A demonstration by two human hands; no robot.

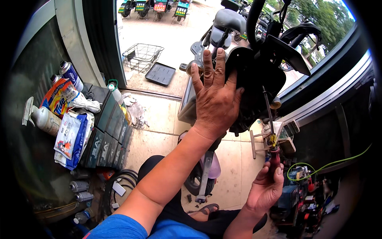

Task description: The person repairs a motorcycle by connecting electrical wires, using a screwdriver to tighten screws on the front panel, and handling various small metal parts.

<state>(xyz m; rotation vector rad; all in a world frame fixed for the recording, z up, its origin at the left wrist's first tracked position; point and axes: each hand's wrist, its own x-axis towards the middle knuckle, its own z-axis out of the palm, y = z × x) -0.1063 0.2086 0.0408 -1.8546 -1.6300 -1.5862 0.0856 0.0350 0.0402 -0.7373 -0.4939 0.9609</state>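
Observation:
My left hand (217, 99) lies with its fingers spread against the dark front panel (246, 71) of a scooter. My right hand (266, 189), lower and to the right, is closed round the dark red handle of a screwdriver (274, 154). The long shaft of the screwdriver points upward, its tip close to the lower right side of the black panel. Whether that tip touches the panel I cannot tell. Below my left forearm, the scooter's wheel (192, 180) and a grey metal bar (205, 173) show in part.
Stacked dark boxes (105, 147) stand at left, with a spray bottle (47, 119) and packets on top. Tools (302, 195) crowd the lower right. A wire basket (142, 55) and black tray (160, 74) lie beyond the doorway; a parked scooter (227, 26) stands outside.

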